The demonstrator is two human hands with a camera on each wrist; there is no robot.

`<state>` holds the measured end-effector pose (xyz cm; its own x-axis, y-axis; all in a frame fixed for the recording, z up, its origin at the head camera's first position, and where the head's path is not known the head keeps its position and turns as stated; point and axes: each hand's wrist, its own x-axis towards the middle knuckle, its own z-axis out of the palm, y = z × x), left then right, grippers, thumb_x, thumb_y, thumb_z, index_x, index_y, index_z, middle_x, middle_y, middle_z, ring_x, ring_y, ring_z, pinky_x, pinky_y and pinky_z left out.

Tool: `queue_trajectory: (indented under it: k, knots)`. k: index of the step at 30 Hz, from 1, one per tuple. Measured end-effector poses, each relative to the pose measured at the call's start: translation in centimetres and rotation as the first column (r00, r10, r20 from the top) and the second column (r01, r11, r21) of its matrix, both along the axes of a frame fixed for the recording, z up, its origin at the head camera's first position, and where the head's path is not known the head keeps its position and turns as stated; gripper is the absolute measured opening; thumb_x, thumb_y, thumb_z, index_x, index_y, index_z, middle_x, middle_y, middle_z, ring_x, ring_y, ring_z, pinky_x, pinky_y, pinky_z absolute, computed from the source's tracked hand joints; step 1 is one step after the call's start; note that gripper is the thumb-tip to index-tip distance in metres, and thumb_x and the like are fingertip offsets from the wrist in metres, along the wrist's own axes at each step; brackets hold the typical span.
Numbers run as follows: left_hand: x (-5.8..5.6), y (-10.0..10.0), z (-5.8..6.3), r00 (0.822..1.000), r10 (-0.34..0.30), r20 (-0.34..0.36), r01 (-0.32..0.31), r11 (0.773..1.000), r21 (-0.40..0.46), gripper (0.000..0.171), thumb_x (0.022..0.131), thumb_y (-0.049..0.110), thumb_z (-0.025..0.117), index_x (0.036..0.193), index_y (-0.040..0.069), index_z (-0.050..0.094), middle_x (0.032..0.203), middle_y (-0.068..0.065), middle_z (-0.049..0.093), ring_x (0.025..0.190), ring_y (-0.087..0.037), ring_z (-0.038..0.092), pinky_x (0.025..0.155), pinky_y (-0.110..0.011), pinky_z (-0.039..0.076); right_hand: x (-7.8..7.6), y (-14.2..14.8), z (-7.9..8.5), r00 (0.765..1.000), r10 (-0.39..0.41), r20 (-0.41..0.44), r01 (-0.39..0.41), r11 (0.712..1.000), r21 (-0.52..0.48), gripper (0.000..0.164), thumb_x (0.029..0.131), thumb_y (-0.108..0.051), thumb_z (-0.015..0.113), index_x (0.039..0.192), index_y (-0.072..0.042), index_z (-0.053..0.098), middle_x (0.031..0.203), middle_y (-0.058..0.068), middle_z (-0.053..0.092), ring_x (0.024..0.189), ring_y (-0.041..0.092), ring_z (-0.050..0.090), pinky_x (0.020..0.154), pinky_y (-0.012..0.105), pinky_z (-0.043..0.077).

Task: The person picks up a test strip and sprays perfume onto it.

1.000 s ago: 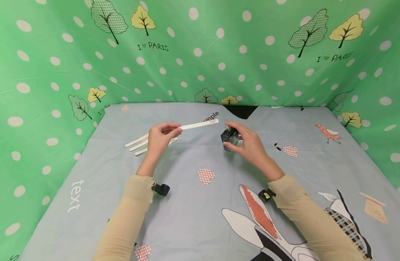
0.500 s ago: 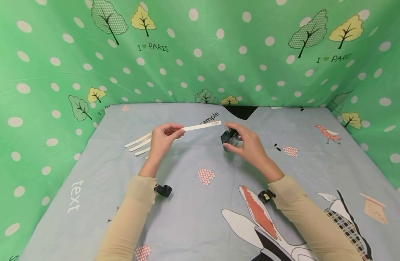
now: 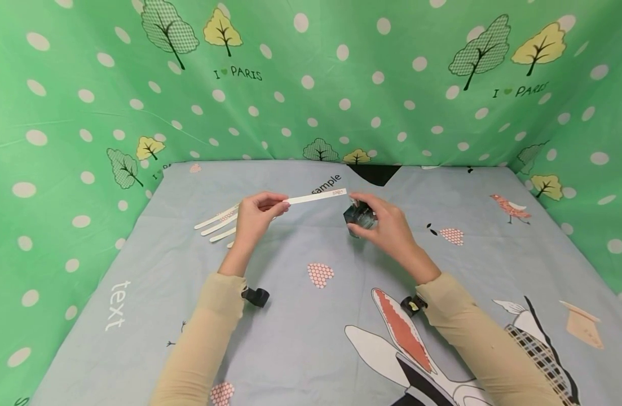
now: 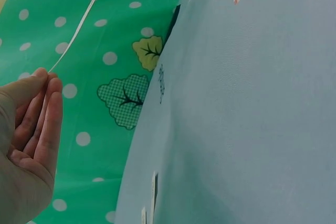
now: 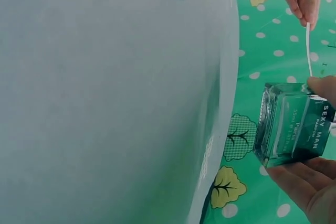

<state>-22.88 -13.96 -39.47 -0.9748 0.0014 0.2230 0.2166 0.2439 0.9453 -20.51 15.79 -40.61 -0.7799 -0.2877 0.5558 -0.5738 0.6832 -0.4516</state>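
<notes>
My left hand (image 3: 256,217) pinches one end of a white paper test strip (image 3: 316,197) between thumb and fingers. The strip points right, and its far end has small reddish print. My right hand (image 3: 389,223) grips a dark teal glass perfume bottle (image 3: 358,217), lettered "SEXY MAN PARFUM" in the right wrist view, where the bottle (image 5: 294,124) sits between thumb and fingers. One fingertip is at the bottle's top, right by the strip's free end. Several more white strips (image 3: 216,225) lie on the cloth left of my left hand, partly hidden behind it.
A grey-blue printed cloth (image 3: 290,316) covers the table, showing hearts, a rabbit and a bird. A green dotted curtain (image 3: 311,84) stands behind and at both sides. Each wrist wears a small black camera (image 3: 257,297).
My left hand has moved a little to the right with the test strip, bringing its tip closer to the perfume bottle. The right hand has stayed almost in place.
</notes>
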Motion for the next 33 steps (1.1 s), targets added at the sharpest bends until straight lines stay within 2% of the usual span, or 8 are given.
queue_trajectory:
  k: [3, 9, 16, 33]
  knots:
    - [-0.01, 0.00, -0.06, 1.000, 0.000, -0.006, 0.000, 1.000, -0.003, 0.024, 0.087, 0.015, 0.078, 0.103, -0.002, 0.075, 0.099, -0.026, 0.074, 0.073, 0.002, 0.070, 0.074, -0.020, 0.060, 0.09, -0.09, 0.11, 1.000, -0.020, -0.008, 0.020, 1.000, 0.007, 0.061, 0.078, -0.022, 0.086, 0.133, -0.020, 0.060, 0.117, 0.014, 0.073, 0.095, 0.030, 0.072, 0.076, 0.045, 0.060]
    - [0.02, -0.01, -0.10, 1.000, 0.009, -0.002, -0.009, 1.000, 0.000, 0.025, 0.086, 0.016, 0.078, 0.103, -0.003, 0.075, 0.099, -0.026, 0.074, 0.074, 0.001, 0.070, 0.075, -0.020, 0.060, 0.18, -0.10, 0.35, 0.999, -0.039, -0.004, 0.039, 0.999, 0.019, 0.065, 0.078, -0.025, 0.086, 0.136, -0.021, 0.057, 0.117, 0.017, 0.072, 0.084, 0.029, 0.071, 0.067, 0.042, 0.059]
    - [0.04, -0.10, 0.00, 1.000, 0.010, 0.001, -0.010, 1.000, 0.004, 0.025, 0.086, 0.017, 0.078, 0.103, -0.002, 0.075, 0.099, -0.026, 0.074, 0.073, 0.001, 0.070, 0.075, -0.020, 0.060, 0.24, 0.02, 0.43, 0.999, -0.038, 0.023, 0.038, 0.999, 0.011, 0.065, 0.080, -0.025, 0.084, 0.138, -0.022, 0.055, 0.121, 0.018, 0.070, 0.097, 0.033, 0.072, 0.072, 0.044, 0.061]
    - [0.00, -0.31, 0.18, 1.000, 0.012, 0.005, -0.012, 1.000, 0.003, 0.026, 0.087, 0.017, 0.078, 0.104, -0.002, 0.075, 0.100, -0.027, 0.074, 0.074, 0.000, 0.070, 0.074, -0.020, 0.060, 0.33, 0.15, 0.41, 0.999, -0.026, 0.029, 0.026, 1.000, -0.010, 0.065, 0.080, -0.024, 0.085, 0.138, -0.021, 0.056, 0.123, 0.019, 0.069, 0.097, 0.034, 0.072, 0.072, 0.043, 0.062]
